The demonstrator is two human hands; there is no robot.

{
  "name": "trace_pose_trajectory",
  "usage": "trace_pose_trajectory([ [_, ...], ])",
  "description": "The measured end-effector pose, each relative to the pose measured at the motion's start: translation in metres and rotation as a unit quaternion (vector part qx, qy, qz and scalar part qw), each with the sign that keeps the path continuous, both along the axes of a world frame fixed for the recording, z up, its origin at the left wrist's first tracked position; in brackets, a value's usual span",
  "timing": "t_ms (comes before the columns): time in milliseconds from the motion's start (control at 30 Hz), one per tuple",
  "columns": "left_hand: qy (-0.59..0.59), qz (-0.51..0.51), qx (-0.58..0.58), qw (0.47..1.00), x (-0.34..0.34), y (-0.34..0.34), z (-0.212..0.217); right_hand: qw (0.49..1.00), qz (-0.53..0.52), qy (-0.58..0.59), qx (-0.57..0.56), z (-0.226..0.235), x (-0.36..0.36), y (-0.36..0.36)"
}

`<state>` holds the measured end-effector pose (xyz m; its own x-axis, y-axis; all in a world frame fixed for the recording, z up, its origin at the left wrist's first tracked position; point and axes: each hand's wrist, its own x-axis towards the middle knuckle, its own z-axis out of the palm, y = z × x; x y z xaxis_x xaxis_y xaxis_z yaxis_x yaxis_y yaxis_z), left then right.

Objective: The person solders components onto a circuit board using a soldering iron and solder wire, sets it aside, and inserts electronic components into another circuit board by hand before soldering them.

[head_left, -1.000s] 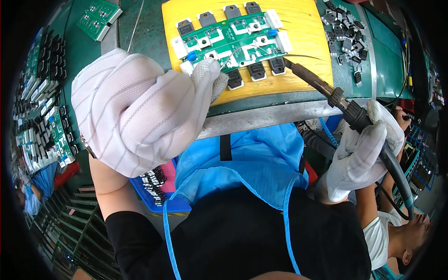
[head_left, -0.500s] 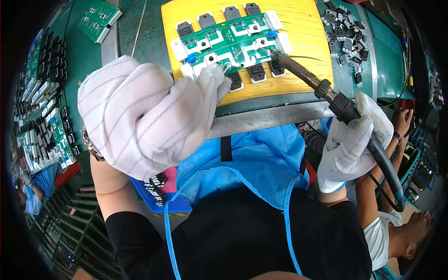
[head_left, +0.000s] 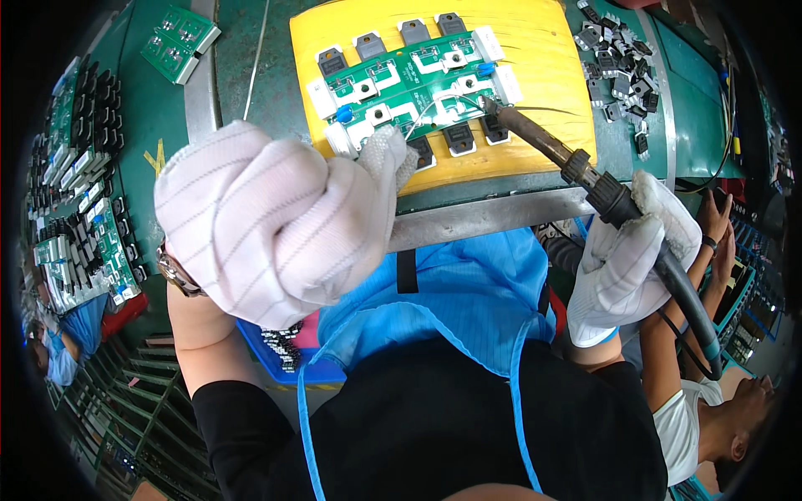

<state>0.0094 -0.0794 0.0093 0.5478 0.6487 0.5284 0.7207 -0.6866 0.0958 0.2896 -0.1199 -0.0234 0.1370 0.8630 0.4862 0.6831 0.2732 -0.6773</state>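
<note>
A green circuit board with white blocks at its ends and black transistors along both long sides lies on a yellow pad. My right hand, in a white glove, is wrapped round the handle of a soldering iron. The iron's tip is at the board's near right edge. My left hand, gloved too, is closed at the board's near left corner. From its fingertips a thin solder wire curves over the board toward the iron's tip; the grip itself is partly hidden.
Loose black transistors lie in a heap to the right of the pad. Another green board sits at the far left, and rows of assembled boards stand beyond it. A metal edge runs along the near side. A co-worker's hand is at right.
My left hand has shifted slightly right and nearer. The iron's tip has moved a little nearer and left, still at the board's right part. The view has tilted slightly.
</note>
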Motion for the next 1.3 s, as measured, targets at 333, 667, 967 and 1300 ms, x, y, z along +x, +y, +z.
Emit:
trace_pose_trajectory([
  [333,0.093,-0.028,0.069,0.993,-0.004,0.001,-0.003,0.995,0.018,0.094,-0.005,0.004,-0.005,0.006],
  [667,0.055,-0.029,0.033,0.998,0.001,0.002,-0.009,0.996,0.039,0.075,0.001,0.009,-0.002,0.008],
  [967,0.048,-0.023,0.032,0.998,-0.002,-0.004,0.0,0.997,0.06,0.045,0.008,0.011,-0.002,0.007],
  [1300,0.043,0.025,-0.006,0.999,0.002,0.0,0.005,0.992,-0.05,-0.018,0.118,0.007,0.003,0.005],
])
